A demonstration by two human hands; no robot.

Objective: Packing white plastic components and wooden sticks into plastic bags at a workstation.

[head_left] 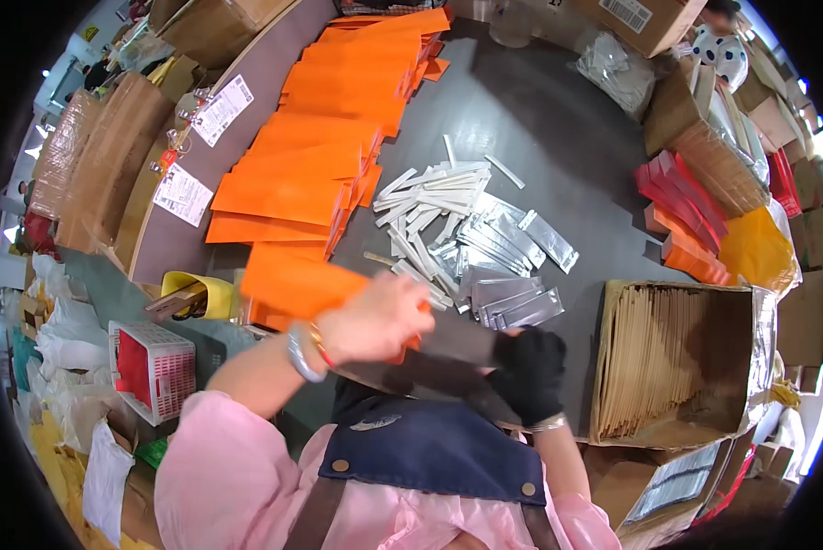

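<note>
My left hand (379,321) is bare, with a silver-grey bangle and a red band at the wrist. Its fingers are closed on an orange envelope (306,286), blurred by motion, at the near end of the orange stack. My right hand (530,371), in a black glove, has its fingers curled near the table's front edge; what lies inside them is hidden. Between the hands runs a dark blurred band that I cannot make out. Just beyond them lie a heap of thin white strips (434,202) and several flat silver packets (503,236), with greyish packets (517,298) closest to my right hand.
Overlapping orange envelopes (310,137) run along the table's left side. To the right stand an open carton (604,367) packed with brown sheets, red and orange bundles (682,206), and a yellow bag (755,243). A white basket (168,367) is at the lower left.
</note>
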